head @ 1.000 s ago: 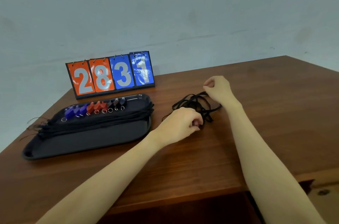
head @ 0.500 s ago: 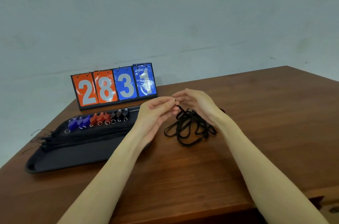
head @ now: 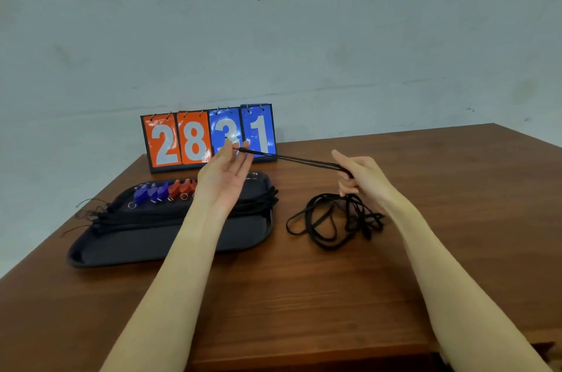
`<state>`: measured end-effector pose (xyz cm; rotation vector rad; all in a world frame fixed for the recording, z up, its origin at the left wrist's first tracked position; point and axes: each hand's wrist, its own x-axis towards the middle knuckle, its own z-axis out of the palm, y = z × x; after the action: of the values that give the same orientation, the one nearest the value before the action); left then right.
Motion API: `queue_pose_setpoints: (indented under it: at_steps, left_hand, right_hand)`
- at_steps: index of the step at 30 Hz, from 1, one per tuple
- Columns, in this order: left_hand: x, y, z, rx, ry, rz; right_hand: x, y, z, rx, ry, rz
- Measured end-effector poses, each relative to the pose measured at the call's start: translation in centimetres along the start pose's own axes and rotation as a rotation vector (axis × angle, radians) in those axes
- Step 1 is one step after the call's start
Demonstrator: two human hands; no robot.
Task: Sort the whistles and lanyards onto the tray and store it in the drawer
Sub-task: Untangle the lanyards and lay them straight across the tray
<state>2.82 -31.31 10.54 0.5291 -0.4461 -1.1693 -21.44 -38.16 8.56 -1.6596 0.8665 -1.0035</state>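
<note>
A black lanyard (head: 299,160) is stretched taut in the air between my two hands. My left hand (head: 223,178) pinches one end above the tray, palm up. My right hand (head: 360,172) grips the other part, just above a tangled pile of black lanyards (head: 331,219) on the table. The dark tray (head: 170,245) lies at the left. It carries a row of blue and red whistles (head: 165,190) along its far side and a bundle of straightened black lanyards (head: 152,216) across its middle. My left forearm hides part of the whistle row.
A flip scoreboard (head: 208,137) reading 2831 stands behind the tray against the wall. Loose cord ends (head: 86,210) hang past the tray's left end. The wooden table (head: 304,295) ends close to me, where a drawer front edge shows at the bottom right.
My hands rose from the pile and drew apart. One lanyard has been pulled out of the tangle and now spans between them, the left hand over the tray.
</note>
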Motion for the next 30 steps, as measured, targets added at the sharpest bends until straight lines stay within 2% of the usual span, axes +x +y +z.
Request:
queue_pose_setpoints:
  at_steps: [6, 13, 15, 19, 24, 27, 30]
  left_hand:
    - [0.5, 2.5, -1.5, -0.183, 0.061, 0.054]
    - [0.8, 4.5, -2.5, -0.308, 0.153, 0.130]
    - [0.7, 5.2, -2.8, -0.218, 0.190, 0.199]
    - [0.1, 6.1, -3.1, 0.197, 0.319, 0.423]
    - [-0.4, 10.0, -6.1, 0.363, 0.472, 0.571]
    - [-0.5, 13.4, -9.5, 0.464, 0.573, 0.621]
    - [-0.5, 15.9, -12.2, 0.549, 0.587, 0.629]
  right_hand:
    - [-0.1, 0.4, -2.0, -0.086, 0.197, -0.070]
    - [-0.3, 0.2, -3.3, -0.071, 0.343, -0.035]
    - [-0.4, -0.1, -3.2, -0.068, 0.345, -0.035]
    - [-0.3, -0.1, -1.9, -0.018, 0.227, 0.001]
    - [0.6, 0.0, 2.1, 0.072, -0.025, 0.107]
    - [0.8, -0.9, 5.4, -0.104, -0.085, 0.057]
    - [1.4, -2.4, 8.2, -0.448, -0.084, -0.085]
